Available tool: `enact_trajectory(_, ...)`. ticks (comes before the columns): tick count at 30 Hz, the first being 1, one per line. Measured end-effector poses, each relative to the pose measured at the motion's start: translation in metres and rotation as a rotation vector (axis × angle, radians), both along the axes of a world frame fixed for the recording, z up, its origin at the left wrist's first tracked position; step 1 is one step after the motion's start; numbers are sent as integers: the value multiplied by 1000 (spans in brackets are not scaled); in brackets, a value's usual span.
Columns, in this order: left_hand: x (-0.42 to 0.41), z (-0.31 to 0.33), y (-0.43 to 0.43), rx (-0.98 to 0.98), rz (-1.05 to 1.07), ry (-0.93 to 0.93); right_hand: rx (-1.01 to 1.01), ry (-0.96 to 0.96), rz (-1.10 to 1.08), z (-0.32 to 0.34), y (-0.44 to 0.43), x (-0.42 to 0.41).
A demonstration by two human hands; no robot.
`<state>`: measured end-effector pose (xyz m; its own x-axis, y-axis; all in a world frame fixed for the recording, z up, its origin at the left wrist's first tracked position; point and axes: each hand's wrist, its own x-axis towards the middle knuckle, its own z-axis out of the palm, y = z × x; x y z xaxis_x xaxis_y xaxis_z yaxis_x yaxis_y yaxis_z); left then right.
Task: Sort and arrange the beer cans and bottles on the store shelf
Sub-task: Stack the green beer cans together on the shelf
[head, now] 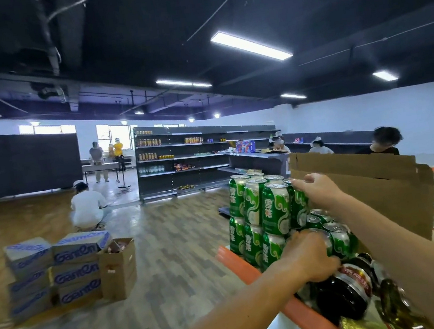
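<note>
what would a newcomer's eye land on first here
The green beer cans, stacked two high on the orange-edged shelf at centre right, stand out first, with the left hand gripping a lower can and the right hand an upper one. Dark bottles are at lower right, and blue-lettered cartons sit stacked on the floor at left.

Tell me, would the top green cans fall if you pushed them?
Probably, yes. The top green cans stand balanced on the lower cans, near the orange shelf edge, so a shove could tip them. Their smooth round sides would likely roll once down.
</note>
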<state>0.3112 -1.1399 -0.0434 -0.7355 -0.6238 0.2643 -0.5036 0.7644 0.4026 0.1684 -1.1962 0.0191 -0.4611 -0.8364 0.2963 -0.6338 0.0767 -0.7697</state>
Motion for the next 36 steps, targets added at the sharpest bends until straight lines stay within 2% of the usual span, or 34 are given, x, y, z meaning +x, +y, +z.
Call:
enact_trajectory(8,0,4,1,-52,83,-66,10,70,-70,-19,34,2)
enact_trajectory(14,-1,13,-4,-79,67,-179,221,336,-97,-27,109,15)
enact_trajectory(17,2,16,1,-112,2,-189,337,518,-107,-30,149,28)
enact_trajectory(20,8,15,18,-156,-86,-209,387,608,-172,-36,189,49)
enact_trajectory(24,18,10,61,-198,-275,-234,409,593,-257,-52,243,84)
enact_trajectory(28,24,-5,120,-220,-468,-273,523,574,-316,-73,308,109)
enact_trajectory(32,18,-15,193,-141,-588,-344,628,497,-482,-72,399,117)
enact_trajectory(36,11,-9,291,-209,-717,-334,704,434,-641,-69,509,114)
